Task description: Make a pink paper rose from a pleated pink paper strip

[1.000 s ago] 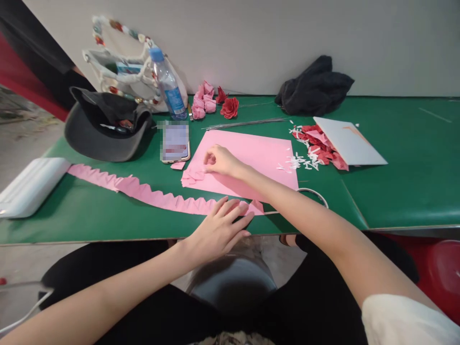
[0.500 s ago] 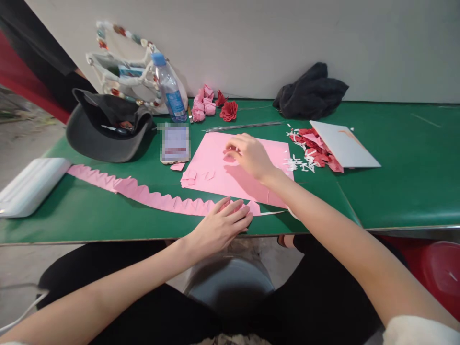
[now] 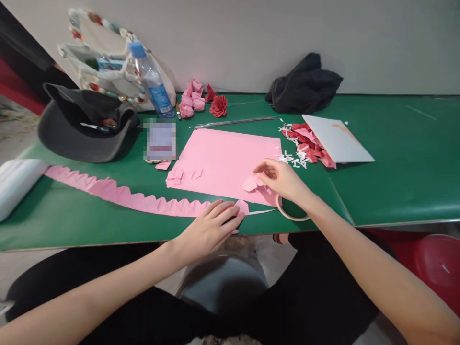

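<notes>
My left hand (image 3: 210, 228) lies flat with fingers stretched out, pressing the near end of a long pink zigzag paper strip (image 3: 118, 195) onto the green table (image 3: 395, 182). My right hand (image 3: 282, 178) is pinched on a small pink paper piece (image 3: 250, 184) over the near right corner of a large pink sheet (image 3: 226, 160). A tape ring (image 3: 292, 211) lies partly under my right wrist. A few more small pink pieces (image 3: 179, 175) sit at the sheet's near left corner.
A phone (image 3: 160, 141), a dark cap (image 3: 84, 124), a water bottle (image 3: 151, 81) and a beaded bag (image 3: 97, 57) stand at the back left. Paper roses (image 3: 203, 99), thin wires (image 3: 233, 121), red scraps (image 3: 309, 141), a white card (image 3: 336, 139) and dark cloth (image 3: 304, 88) lie behind. A white object (image 3: 17, 184) is far left.
My right hand picked a small pink piece from the sheet's left corner, carried it across and brought it down to the near right corner. My left hand stayed on the strip.
</notes>
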Demonstrator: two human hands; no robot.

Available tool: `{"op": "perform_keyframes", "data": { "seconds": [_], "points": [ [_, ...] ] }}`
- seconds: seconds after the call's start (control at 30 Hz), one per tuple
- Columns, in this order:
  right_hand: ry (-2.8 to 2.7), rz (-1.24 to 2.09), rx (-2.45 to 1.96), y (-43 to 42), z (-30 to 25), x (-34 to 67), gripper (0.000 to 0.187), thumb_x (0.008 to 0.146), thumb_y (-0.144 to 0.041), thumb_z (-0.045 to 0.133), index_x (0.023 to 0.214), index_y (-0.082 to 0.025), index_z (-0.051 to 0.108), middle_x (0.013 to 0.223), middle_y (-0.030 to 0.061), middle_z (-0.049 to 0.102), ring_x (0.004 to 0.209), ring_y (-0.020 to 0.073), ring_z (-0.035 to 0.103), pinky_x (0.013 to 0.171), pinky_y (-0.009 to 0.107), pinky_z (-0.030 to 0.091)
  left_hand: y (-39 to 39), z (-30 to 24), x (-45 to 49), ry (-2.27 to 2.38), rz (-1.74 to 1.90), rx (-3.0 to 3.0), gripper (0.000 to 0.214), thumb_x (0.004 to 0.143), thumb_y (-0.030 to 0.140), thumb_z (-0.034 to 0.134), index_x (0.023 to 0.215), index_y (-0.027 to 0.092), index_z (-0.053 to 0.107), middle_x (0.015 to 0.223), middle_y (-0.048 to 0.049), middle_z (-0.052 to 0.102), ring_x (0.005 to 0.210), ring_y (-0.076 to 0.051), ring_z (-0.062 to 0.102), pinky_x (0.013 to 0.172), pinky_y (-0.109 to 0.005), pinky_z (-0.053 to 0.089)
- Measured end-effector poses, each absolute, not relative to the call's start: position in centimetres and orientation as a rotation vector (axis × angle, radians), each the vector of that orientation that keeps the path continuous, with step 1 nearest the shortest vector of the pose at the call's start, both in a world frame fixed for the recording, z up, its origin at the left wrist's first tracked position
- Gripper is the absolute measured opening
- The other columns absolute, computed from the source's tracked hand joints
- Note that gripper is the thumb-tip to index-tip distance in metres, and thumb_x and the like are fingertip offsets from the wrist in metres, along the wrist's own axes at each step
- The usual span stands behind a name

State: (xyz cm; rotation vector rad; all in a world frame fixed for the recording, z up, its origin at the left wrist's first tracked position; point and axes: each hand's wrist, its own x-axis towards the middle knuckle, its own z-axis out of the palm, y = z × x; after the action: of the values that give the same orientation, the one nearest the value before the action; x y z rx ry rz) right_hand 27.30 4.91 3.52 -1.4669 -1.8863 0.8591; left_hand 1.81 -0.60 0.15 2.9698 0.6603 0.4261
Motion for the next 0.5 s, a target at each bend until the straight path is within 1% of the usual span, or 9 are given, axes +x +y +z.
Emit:
{"op": "perform_keyframes", "data": {
  "seconds": [0.13, 0.2, 0.33, 0.43, 0.5],
  "points": [
    [-1.951, 0.840, -1.486, 5.2, 3.2, 27.0, 0.035, 0.081, 0.003, 0.044, 0.080, -0.017, 0.072, 0.094, 0.0073, 0.066, 0.086, 0.0184, 0.065, 0.084, 0.036, 0.051, -0.5, 0.1, 1.9, 0.644, 0.417, 2.984, 0.037, 0.101, 0.020, 0.039, 0.135, 0.010, 0.051, 0.130, -0.0156, 0.063, 0.123, -0.031, 0.052, 0.107, -0.049, 0.041],
    [-2.000, 0.809, -1.487, 5.2, 3.2, 26.9, 0.039, 0.081, 0.005, 0.043, 0.080, -0.017, 0.075, 0.096, 0.0082, 0.062, 0.088, 0.0184, 0.064, 0.087, 0.037, 0.051, -0.5, 0.2, 2.0, 0.646, 0.412, 2.979, 0.037, 0.101, 0.019, 0.040, 0.135, 0.010, 0.052, 0.130, -0.0154, 0.062, 0.124, -0.031, 0.052, 0.107, -0.049, 0.040],
    [-2.178, 0.717, -1.471, 5.0, 3.4, 27.6, 0.035, 0.084, 0.000, 0.049, 0.087, -0.018, 0.079, 0.100, 0.0098, 0.058, 0.092, 0.0210, 0.062, 0.089, 0.039, 0.051, -0.6, 0.2, 2.0, 0.670, 0.424, 2.960, 0.036, 0.101, 0.019, 0.039, 0.134, 0.013, 0.054, 0.132, -0.0141, 0.062, 0.126, -0.030, 0.052, 0.109, -0.049, 0.039],
    [-2.129, 0.700, -1.466, 4.7, 3.8, 28.6, 0.036, 0.087, -0.003, 0.049, 0.099, -0.021, 0.077, 0.102, 0.0091, 0.065, 0.094, 0.0222, 0.063, 0.090, 0.041, 0.051, -0.5, 0.0, 2.0, 0.655, 0.434, 2.959, 0.038, 0.100, 0.015, 0.040, 0.136, 0.012, 0.052, 0.136, -0.0147, 0.061, 0.128, -0.031, 0.051, 0.108, -0.050, 0.040],
    [-1.971, 0.777, -1.455, 4.4, 4.1, 29.1, 0.029, 0.087, -0.009, 0.053, 0.103, -0.021, 0.075, 0.103, 0.0077, 0.070, 0.094, 0.0218, 0.065, 0.089, 0.040, 0.052, -0.5, -0.2, 2.0, 0.636, 0.431, 2.971, 0.039, 0.100, 0.013, 0.040, 0.138, 0.011, 0.050, 0.138, -0.0136, 0.061, 0.128, -0.030, 0.052, 0.109, -0.050, 0.038]
  ]
}}
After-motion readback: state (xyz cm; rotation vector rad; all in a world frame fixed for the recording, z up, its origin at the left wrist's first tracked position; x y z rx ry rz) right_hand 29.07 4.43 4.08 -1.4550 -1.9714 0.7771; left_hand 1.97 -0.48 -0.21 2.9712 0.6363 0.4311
